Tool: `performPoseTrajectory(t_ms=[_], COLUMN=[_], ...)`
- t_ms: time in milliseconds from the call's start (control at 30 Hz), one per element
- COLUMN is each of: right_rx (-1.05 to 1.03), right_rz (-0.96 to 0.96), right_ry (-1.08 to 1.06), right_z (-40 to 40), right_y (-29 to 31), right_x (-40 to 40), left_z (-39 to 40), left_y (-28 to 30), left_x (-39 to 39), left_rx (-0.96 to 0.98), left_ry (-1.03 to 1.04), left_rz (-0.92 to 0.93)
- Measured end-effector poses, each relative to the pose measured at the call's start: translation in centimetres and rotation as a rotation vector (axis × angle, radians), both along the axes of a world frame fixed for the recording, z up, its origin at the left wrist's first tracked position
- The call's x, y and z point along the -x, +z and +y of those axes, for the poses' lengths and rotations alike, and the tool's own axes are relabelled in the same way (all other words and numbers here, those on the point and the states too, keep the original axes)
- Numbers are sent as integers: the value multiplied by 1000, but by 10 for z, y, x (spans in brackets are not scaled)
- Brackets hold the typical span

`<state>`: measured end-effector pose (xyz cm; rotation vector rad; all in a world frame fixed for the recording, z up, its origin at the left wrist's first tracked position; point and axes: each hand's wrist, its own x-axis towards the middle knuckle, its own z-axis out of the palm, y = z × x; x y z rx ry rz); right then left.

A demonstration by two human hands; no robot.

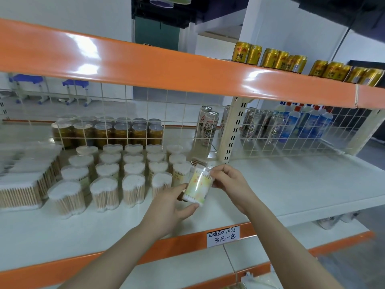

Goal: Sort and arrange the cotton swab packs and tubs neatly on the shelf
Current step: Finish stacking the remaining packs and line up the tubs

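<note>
White walls [62, 13] at 11 o'clock, dark ceiling [208, 9] at 12. Blue-topped stools [27, 78] on pale floor [166, 105], seen through wire mesh back [125, 113] at 10. Orange shelf edge [166, 65] glaring with light reflections. Grey floor [373, 155] at 3. Handwritten price label [223, 236] at 6.

You get bright, even light from overhead, and it throws white glare streaks on the glossy orange shelf edge [129, 65]. Shadows on the white shelf [291, 184] stay soft. The wide lens bows straight lines near the borders, and the swab packs [23, 180] at far left smear into blur.
</note>
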<state>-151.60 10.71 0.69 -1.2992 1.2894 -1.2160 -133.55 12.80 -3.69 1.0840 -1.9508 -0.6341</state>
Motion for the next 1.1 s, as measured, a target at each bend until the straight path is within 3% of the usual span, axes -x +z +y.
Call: performPoseTrajectory(t_ms=[533, 900, 1100], right_rx=[-2, 13, 18], right_rz=[394, 399, 322], right_ry=[-41, 39, 55], right_z=[-7, -10, -9], right_y=[8, 10, 10], right_x=[-14, -14, -9], left_z=[7, 6, 7], left_y=[-4, -6, -1], left_x=[-3, -9, -4], left_rx=[-210, -228, -216], left_ry=[118, 83, 157], left_rz=[-28, 66, 15])
